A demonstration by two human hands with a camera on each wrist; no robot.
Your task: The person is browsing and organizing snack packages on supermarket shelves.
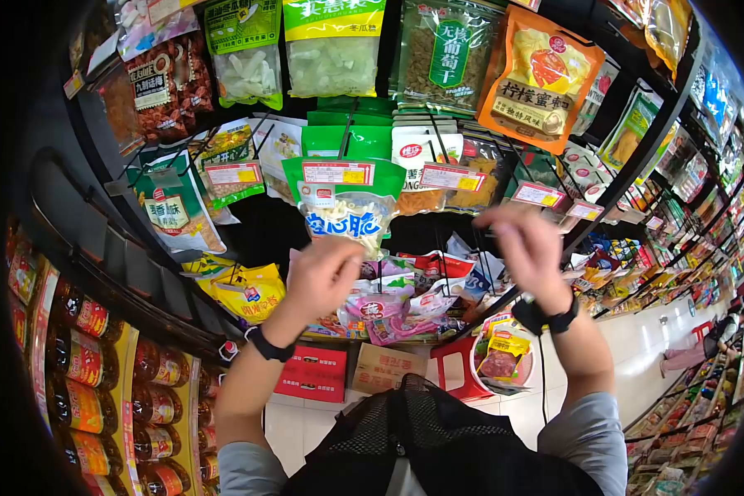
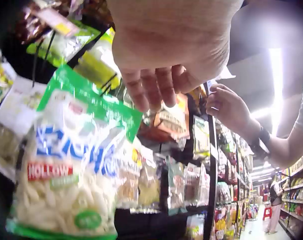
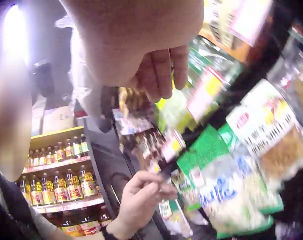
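Observation:
My left hand (image 1: 329,273) hovers before a green-topped clear bag of pale hollow snacks (image 1: 347,217), its fingers loosely bent and nothing in them. That bag hangs from a shelf hook behind a price tag (image 1: 337,173). In the left wrist view the fingers (image 2: 149,87) dangle beside the same bag (image 2: 71,185). Farther right, my right hand (image 1: 527,248) is raised below a row of price tags, blurred in the head view. The right wrist view shows its fingers (image 3: 164,72) relaxed, holding nothing. Both wrists wear black bands.
An orange pouch (image 1: 546,78) and other bagged snacks hang above. Yellow bags (image 1: 244,289) lie on the lower shelf. A red box (image 1: 312,374), a brown carton (image 1: 388,368) and a white bucket (image 1: 508,382) stand on the floor. Jars (image 1: 83,355) line the left shelves.

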